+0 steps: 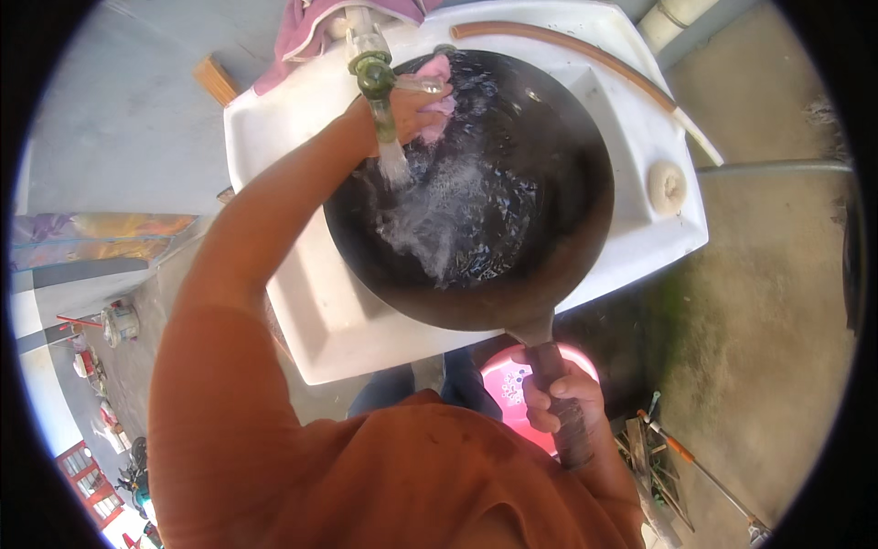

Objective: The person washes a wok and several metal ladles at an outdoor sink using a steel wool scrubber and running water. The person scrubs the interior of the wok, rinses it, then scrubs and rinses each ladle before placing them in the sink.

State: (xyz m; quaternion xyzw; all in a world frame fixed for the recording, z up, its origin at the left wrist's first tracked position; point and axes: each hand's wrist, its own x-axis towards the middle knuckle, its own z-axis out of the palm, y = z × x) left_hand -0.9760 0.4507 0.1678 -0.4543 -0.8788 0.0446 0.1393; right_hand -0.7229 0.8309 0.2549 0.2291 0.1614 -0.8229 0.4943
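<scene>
A large dark wok (576, 267) rests over a white sink (309, 343), with swirling water inside. Around its wrapped handle (571, 429), my right hand (562, 398) is closed. At the wok's upper left, my left hand (408, 113) presses a pink cloth (439, 123) against the inner wall; the faucet partly hides this hand. From the faucet (376, 79), whose body is green and lever is clear, water pours into the wok just below my left hand.
A brown hose (569, 41) lies along the sink's back right rim. On the right ledge sits a round pale scrubber (667, 187). A purple cloth (295, 41) drapes behind the faucet. Below the wok handle is a pink basin (504, 377); wood pieces (641, 446) lie at lower right.
</scene>
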